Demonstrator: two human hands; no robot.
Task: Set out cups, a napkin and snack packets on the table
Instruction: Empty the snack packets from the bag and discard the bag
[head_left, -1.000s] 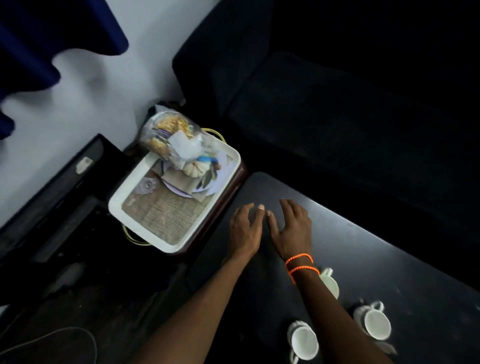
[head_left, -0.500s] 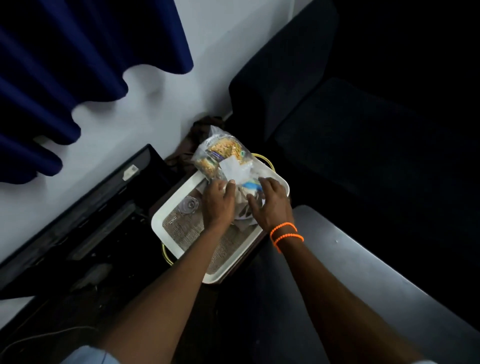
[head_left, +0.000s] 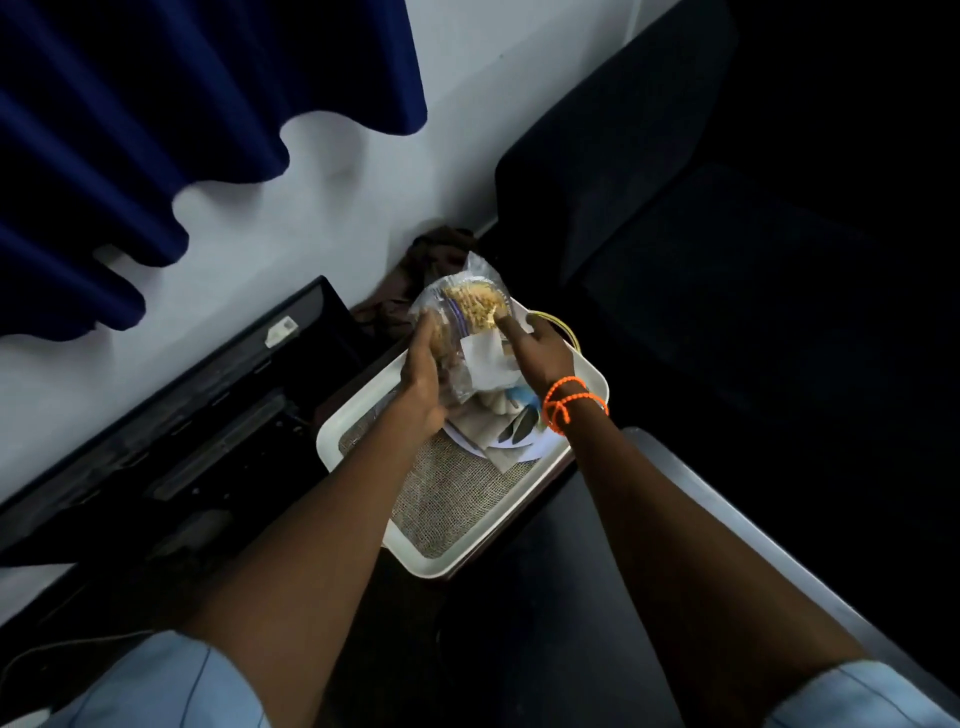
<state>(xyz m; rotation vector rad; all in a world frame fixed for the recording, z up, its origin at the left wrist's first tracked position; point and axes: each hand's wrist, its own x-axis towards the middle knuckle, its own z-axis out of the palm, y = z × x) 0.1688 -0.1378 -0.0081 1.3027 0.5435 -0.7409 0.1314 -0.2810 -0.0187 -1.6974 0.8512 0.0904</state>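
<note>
Snack packets (head_left: 465, 332): clear bags, being held above the white tray (head_left: 587, 374). Left hand (head_left: 423, 369) and right hand (head_left: 535, 345) are gripping opposite sides, likely steadying the loose bundle for carrying. Tray is sitting beside the dark table (head_left: 727, 509); blue curtain (head_left: 156, 114) is hanging against a white wall.

The left hand (head_left: 423, 382) hides part of the snack packet (head_left: 467, 332). Both sleeves are cut off by the bottom edge.
</note>
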